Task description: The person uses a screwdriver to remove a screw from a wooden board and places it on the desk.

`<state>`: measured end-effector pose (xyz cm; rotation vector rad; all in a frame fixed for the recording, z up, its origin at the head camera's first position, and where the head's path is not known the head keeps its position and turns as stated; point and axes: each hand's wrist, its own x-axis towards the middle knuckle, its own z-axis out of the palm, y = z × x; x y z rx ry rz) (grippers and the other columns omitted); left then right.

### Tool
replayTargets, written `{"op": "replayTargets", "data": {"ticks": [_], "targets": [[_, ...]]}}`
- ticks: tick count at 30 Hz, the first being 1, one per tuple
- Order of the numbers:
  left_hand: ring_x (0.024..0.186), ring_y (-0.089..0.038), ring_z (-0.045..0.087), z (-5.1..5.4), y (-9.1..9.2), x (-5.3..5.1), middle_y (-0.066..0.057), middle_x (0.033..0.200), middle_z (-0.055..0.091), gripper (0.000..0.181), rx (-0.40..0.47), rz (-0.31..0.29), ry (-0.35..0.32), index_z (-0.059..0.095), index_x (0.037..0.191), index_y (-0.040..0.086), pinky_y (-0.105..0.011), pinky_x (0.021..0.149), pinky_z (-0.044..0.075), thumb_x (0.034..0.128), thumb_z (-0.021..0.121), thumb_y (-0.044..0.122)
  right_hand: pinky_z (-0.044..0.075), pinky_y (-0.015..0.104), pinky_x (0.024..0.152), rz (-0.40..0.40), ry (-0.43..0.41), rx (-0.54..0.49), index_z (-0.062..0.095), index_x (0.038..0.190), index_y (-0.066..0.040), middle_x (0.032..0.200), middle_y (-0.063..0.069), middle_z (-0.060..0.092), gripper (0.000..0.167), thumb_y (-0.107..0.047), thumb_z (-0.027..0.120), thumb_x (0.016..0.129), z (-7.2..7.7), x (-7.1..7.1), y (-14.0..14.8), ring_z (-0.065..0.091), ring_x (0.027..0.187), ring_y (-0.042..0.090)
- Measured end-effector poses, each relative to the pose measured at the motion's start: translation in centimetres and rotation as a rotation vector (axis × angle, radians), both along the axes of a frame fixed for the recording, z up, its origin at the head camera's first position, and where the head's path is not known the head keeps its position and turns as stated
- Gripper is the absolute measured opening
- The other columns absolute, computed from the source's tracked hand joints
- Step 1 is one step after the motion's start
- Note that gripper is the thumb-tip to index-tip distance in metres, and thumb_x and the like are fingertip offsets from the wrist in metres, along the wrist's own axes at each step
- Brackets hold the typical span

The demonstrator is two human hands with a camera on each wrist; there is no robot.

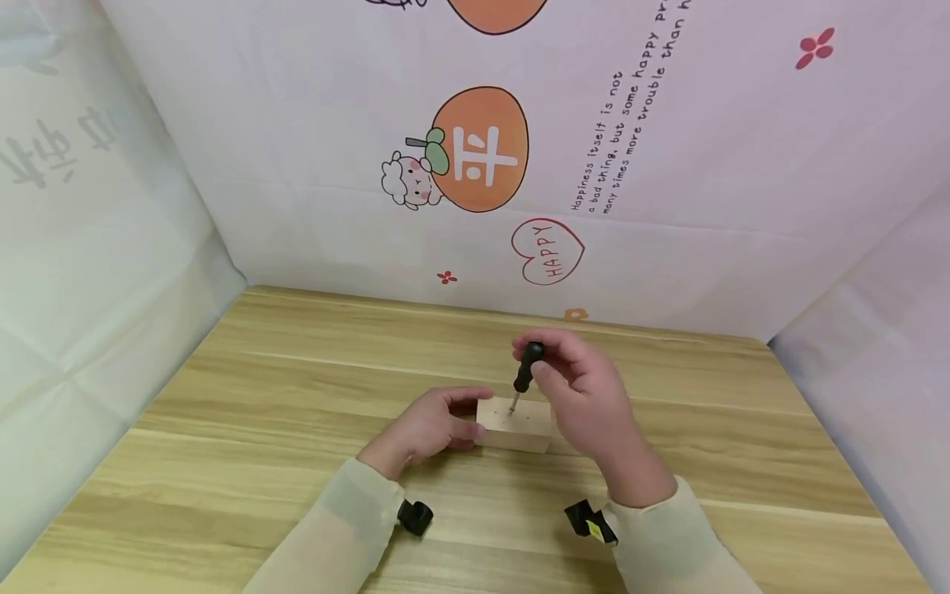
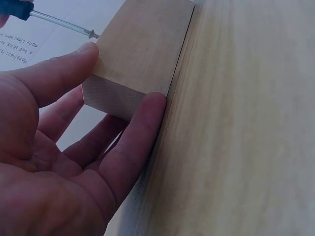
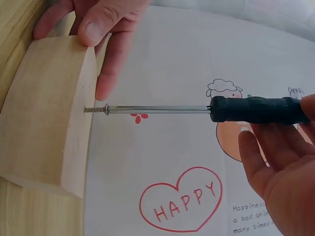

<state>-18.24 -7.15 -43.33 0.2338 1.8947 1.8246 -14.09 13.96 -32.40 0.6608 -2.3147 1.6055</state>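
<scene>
We see a pale, rectangular block of bare wood lying on the wood-grained table, near the middle and between the hands. Its long axis runs roughly left to right across us, with its dotted narrow face upward.

The left hand is curled round the block's left end, thumb on one side and fingers on the other. The right hand has its thumb and fingertips closed in a light pinch on the black, ribbed handle of a metal-shafted screwdriver.

The screwdriver stands nearly upright, handle up and tip down, meeting the head of a small threaded metal screw. Screw and shaft look in one line, and much of the thread shows above the wood.

We judge the block light, stiff and hardly fragile, its dry faces giving fair grip; the end is a sound hold, clear of the tip. The screwdriver should feel rigid and light, best taken by its ribbed handle. We expect the slim screw could tilt or slip off the tip.
</scene>
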Motion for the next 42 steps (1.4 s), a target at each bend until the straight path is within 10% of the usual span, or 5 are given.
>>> {"op": "replayTargets", "data": {"ticks": [8, 16, 26, 42], "targets": [[0.097, -0.023, 0.065, 0.0, -0.1, 0.0, -0.013, 0.135, 0.054, 0.053, 0.017, -0.009, -0.004, 0.062, 0.137, 0.011, -0.039, 0.081, 0.056, 0.0871, 0.075, -0.003, 0.055, 0.036, 0.074, -0.108, 0.145, 0.256, 0.072, 0.117, -0.009, 0.106, 0.0, 0.068, 0.025, -0.014, 0.075, 0.092, 0.2, 0.5, -0.9, 0.065, 0.091, 0.013], [0.097, -0.024, 0.063, 0.2, -0.1, 0.1, -0.012, 0.131, 0.057, 0.05, 0.002, -0.002, 0.0, 0.065, 0.133, 0.012, -0.038, 0.079, 0.057, 0.0859, 0.076, -0.003, 0.056, 0.033, 0.072, -0.252, 0.027, 0.131, 0.06, 0.133, -0.014, 0.102, 0.002, 0.068, 0.044, -0.022, 0.074, 0.093, -0.2, -0.1, -0.8, 0.067, 0.086, 0.016], [0.098, -0.024, 0.063, 0.3, 0.0, 0.2, -0.012, 0.132, 0.056, 0.051, -0.006, -0.006, 0.006, 0.065, 0.134, 0.012, -0.038, 0.081, 0.056, 0.0855, 0.077, -0.001, 0.055, 0.022, 0.071, -0.188, 0.223, -0.004, 0.071, 0.115, -0.011, 0.105, 0.002, 0.071, 0.025, -0.009, 0.074, 0.09, -1.6, -1.0, -1.0, 0.07, 0.087, 0.016], [0.095, -0.022, 0.065, 0.3, 0.0, 0.2, -0.012, 0.138, 0.053, 0.051, -0.034, -0.008, 0.027, 0.064, 0.135, 0.013, -0.038, 0.08, 0.057, 0.0868, 0.078, 0.006, 0.057, 0.025, 0.074, -0.205, 0.176, -0.016, 0.072, 0.11, -0.008, 0.1, 0.002, 0.072, 0.026, -0.01, 0.08, 0.085, -1.1, -0.8, -1.2, 0.07, 0.083, 0.014]]}}
